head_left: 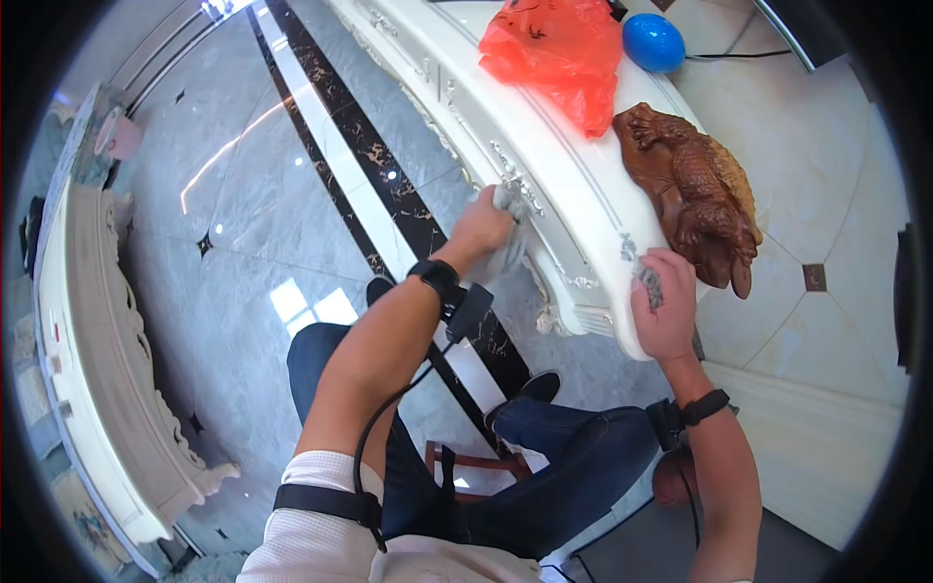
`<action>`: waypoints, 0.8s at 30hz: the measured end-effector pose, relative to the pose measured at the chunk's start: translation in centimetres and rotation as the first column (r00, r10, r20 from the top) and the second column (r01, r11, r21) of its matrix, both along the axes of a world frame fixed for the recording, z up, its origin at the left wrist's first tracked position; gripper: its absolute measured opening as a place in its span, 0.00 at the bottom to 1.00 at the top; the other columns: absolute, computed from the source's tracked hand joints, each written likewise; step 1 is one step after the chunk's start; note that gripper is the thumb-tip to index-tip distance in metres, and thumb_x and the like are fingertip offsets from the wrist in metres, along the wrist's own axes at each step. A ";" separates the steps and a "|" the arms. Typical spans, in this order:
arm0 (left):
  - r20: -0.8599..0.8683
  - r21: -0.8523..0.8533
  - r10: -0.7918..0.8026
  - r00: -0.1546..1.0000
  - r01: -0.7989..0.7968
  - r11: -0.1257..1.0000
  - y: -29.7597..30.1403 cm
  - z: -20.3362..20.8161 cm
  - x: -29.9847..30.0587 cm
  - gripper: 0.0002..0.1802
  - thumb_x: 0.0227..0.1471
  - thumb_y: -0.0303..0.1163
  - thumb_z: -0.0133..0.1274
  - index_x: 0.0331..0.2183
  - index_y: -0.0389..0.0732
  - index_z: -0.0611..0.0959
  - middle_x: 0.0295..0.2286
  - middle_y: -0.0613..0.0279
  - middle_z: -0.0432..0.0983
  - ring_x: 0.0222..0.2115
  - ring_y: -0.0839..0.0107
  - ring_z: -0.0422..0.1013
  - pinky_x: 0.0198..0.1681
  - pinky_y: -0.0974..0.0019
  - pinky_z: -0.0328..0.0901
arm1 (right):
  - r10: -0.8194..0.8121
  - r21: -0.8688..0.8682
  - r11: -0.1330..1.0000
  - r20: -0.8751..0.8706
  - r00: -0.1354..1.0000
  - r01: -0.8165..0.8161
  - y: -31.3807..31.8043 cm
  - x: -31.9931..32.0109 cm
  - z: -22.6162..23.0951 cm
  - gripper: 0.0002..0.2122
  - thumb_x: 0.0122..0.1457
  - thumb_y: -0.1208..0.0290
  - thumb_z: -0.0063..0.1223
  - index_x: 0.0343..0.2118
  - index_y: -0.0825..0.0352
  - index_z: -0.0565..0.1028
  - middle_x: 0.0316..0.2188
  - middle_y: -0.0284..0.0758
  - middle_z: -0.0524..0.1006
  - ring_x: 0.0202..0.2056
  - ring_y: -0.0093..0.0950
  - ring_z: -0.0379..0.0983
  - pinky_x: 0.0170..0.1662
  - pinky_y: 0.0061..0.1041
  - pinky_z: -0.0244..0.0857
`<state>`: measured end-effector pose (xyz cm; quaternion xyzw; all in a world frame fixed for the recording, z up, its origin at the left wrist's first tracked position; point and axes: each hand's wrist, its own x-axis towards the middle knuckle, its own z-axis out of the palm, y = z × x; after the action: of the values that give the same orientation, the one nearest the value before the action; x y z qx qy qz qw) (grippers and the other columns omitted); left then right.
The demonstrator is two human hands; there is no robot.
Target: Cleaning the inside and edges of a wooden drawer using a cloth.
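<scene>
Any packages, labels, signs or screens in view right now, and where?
Red plastic bag: crumpled on the white cabinet top, far end, beside a blue egg-shaped object.
No labels, signs or screens that I can make out.

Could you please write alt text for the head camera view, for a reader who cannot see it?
Seen from above, a seated person presses a grey cloth with the left hand against the carved front of a white ornate cabinet, while the right hand grips its corner. On top lie a brown carved wooden figure, a red plastic bag and a blue ball.
</scene>
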<state>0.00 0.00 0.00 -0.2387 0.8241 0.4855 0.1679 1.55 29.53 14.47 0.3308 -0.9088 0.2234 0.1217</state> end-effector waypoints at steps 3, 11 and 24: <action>-0.138 -0.029 0.046 0.989 -0.051 0.998 -1.2 1.9 -1.3 0.35 0.59 0.52 0.41 0.61 0.41 0.70 0.56 0.34 0.69 0.56 0.41 0.68 0.61 0.51 0.60 | 0.002 -0.003 1.000 -0.008 1.000 -0.003 -0.1 0.3 -0.3 0.15 0.50 0.77 0.58 0.43 0.68 0.76 0.47 0.42 0.75 0.47 0.44 0.70 0.53 0.38 0.65; -0.120 -0.267 -0.131 0.984 0.095 0.959 -0.7 3.7 -2.0 0.30 0.62 0.49 0.35 0.50 0.35 0.78 0.45 0.35 0.77 0.49 0.40 0.72 0.56 0.47 0.64 | 0.019 -0.039 0.999 0.006 1.000 -0.019 0.3 0.4 0.7 0.14 0.49 0.77 0.59 0.42 0.68 0.77 0.46 0.41 0.75 0.46 0.44 0.71 0.53 0.38 0.66; -0.079 -0.405 -0.319 0.945 0.262 0.876 -10.7 2.8 10.4 0.25 0.61 0.42 0.36 0.48 0.35 0.78 0.45 0.33 0.76 0.48 0.38 0.72 0.54 0.46 0.65 | 0.029 -0.098 0.995 -0.062 0.998 -0.035 0.7 0.3 0.4 0.12 0.50 0.76 0.60 0.39 0.67 0.76 0.43 0.39 0.74 0.44 0.42 0.71 0.51 0.37 0.65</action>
<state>10.39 -10.70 2.78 -0.1052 0.9402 0.2973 0.1286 1.81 30.24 14.88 0.3454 -0.8872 0.2598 0.1618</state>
